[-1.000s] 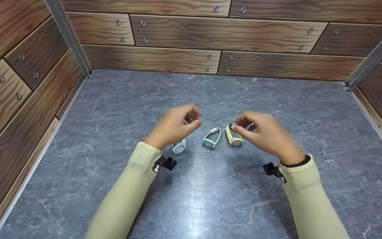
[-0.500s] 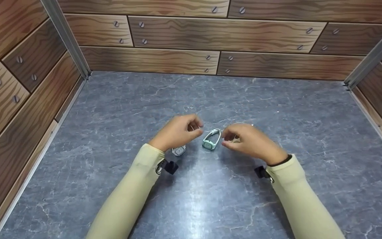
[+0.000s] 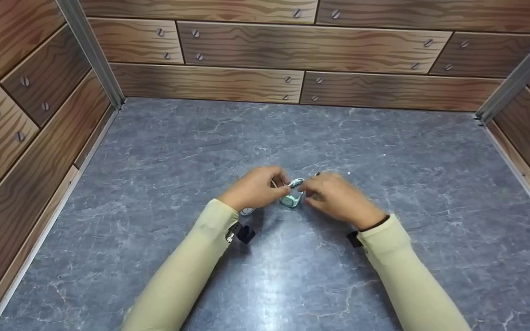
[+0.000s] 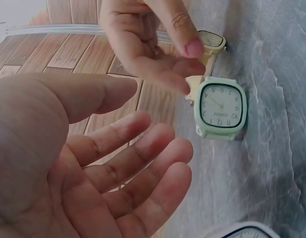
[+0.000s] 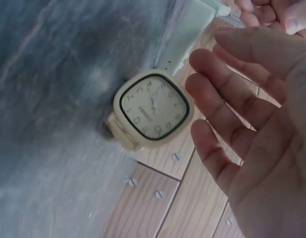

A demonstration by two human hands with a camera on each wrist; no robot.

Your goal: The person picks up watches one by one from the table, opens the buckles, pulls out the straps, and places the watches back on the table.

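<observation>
Framing, just beyond a white plastic-looking wristwatch [image 3: 248, 211] partly covered by the left hand [image 3: 256, 187] on the grey marbled worktop [image 3: 320, 276], a mint-green, rounded-square wristwatch [image 3: 289, 201] between that hand and the right hand [image 3: 338, 198], both with fingers loosely spread and gripping nothing. Tilted dial-up, probably because propped on its own closed-looking strap loop. See the right wrist view for the whole dial of a cream-yellow, rounded-square wristwatch [image 5: 154, 108], largely screened by the right hand in the head view, with a wood-patterned plank wall [image 3: 228, 46] farthest back.

The left wrist view's lower edge cuts off most of the white watch [image 4: 249, 232].
</observation>
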